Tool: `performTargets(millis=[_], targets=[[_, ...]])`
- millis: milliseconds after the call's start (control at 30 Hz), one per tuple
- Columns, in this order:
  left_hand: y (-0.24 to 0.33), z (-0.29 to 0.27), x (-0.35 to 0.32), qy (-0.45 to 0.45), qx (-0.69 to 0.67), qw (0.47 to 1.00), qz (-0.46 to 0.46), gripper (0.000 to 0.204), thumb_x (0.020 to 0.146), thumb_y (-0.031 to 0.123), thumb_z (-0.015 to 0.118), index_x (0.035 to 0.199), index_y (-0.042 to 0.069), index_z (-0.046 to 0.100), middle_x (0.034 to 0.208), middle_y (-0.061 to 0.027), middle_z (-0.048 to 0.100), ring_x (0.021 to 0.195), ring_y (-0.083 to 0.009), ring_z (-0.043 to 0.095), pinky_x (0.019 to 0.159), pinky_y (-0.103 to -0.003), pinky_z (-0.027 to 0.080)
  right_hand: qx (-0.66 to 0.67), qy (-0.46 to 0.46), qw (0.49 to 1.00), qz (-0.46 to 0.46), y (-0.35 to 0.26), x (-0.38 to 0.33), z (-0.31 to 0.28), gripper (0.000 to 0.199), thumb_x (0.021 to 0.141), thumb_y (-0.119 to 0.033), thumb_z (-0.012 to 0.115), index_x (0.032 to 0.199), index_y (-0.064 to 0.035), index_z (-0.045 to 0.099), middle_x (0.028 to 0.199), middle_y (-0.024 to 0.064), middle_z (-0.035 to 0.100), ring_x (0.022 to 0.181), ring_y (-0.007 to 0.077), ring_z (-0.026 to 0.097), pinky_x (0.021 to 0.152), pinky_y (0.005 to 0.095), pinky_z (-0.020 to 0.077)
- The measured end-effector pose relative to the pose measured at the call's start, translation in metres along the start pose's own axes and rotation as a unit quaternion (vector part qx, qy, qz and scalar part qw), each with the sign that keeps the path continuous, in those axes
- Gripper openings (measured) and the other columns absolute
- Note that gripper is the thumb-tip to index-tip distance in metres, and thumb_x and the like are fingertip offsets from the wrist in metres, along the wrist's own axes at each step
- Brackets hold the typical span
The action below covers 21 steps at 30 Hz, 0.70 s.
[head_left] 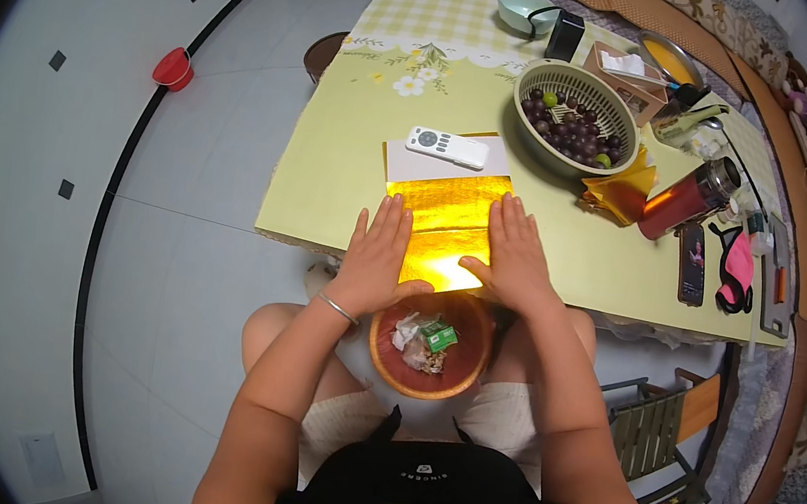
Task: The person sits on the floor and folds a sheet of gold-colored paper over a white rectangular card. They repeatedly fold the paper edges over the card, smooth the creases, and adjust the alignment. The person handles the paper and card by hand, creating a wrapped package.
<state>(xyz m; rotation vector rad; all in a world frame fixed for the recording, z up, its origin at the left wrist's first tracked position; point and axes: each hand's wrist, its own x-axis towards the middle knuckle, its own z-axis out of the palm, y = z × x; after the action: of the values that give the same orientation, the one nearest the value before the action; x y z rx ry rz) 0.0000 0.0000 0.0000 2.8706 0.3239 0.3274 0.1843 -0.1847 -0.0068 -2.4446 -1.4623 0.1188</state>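
Observation:
A shiny gold foil sheet (450, 219) lies at the front edge of the table, with a crease running across it. My left hand (376, 254) rests flat along its left side, fingers stretched forward. On its right side lies my right hand (521, 256), also flat, with the thumb out over the foil. Beyond the foil is a pale sheet (402, 166) with a gold edge, and a white remote control (446, 148) lies on it. Neither hand grips anything that I can see.
A colander (529, 147) of grapes stands beyond the right hand. Near it are folded gold paper (623, 190), a dark red thermos (687, 201), a phone (692, 267) and a pink-and-black item (735, 273). Below the table edge, a round bin (388, 376) holds rubbish. A folding chair (648, 438) stands at right.

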Motion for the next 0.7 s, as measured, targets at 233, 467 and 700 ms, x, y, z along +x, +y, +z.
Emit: performTargets(millis=[233,467,700], targets=[[-0.035,0.005,0.04,0.182,-0.085,0.979,-0.005,0.032,0.08,0.021,0.076,0.107,0.004,0.071,0.113,-0.0151,0.068,0.112,-0.039,0.058,0.101,-0.047,0.045,0.02,0.221,0.974,0.043,0.027,0.017,-0.011,0.054,0.093,-0.036,0.066,0.127,0.0056,0.057,0.141,0.0277,0.05,0.131,0.039,0.047,0.11,0.0495,0.0365],[-0.054,0.004,0.068,0.156,-0.13,0.97,-0.131,0.023,0.074,0.007,0.079,0.095,0.006,0.07,0.1,-0.0124,0.066,0.1,-0.0333,0.058,0.09,-0.044,0.048,0.263,0.216,0.934,0.111,0.028,0.046,0.007,0.041,0.095,-0.004,0.061,0.135,0.0018,0.055,0.077,0.0084,0.065,0.067,0.0172,0.063,0.067,0.0284,0.052],[-0.062,0.008,0.077,0.118,-0.141,0.961,-0.208,0.007,0.078,0.007,0.073,0.083,0.005,0.068,0.087,-0.0129,0.067,0.09,-0.0344,0.06,0.084,-0.044,0.049,0.491,0.149,0.843,0.164,0.032,0.053,0.013,0.046,0.092,-0.006,0.063,0.135,0.0061,0.053,0.076,0.0071,0.065,0.062,0.0128,0.063,0.059,0.0275,0.0508]])
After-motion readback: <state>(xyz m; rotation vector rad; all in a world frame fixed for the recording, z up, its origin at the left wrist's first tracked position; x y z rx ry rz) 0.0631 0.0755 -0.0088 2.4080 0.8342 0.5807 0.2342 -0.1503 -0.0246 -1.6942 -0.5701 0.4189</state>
